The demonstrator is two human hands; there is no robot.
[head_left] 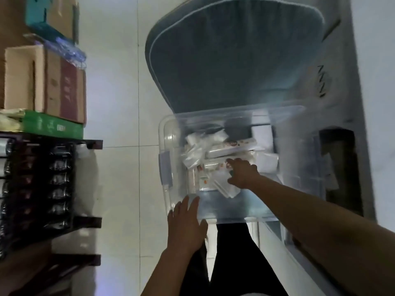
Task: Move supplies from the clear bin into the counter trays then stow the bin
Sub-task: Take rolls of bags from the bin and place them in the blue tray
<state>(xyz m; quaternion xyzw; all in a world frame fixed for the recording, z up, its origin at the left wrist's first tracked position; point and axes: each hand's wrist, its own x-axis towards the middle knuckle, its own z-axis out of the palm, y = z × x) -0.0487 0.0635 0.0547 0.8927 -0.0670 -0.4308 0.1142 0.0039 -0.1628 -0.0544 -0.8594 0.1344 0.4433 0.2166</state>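
Pale floor tiles [119, 116] run under everything, and you're looking straight down at a clear bin [168, 146] sitting at the front edge of a dark padded chair seat [235, 60]. Your right hand [243, 174] is down inside the bin, fingers spread loosely over the pile of white packets [205, 144] and small printed boxes [233, 146] — it's touching them, but I can't tell whether it's actually got hold of one. Your left hand [187, 223] lies flat on the bin's near corner, fingers stretched out and together, pressing on the rim rather than gripping anything. Off to your left there's a dark rack [42, 189] of shiny black packets, with cardboard boxes [42, 82] and a flat green box [53, 126] stacked on top. Your dark trousers [230, 253] show just below the bin — pretty dim and blurry overall.
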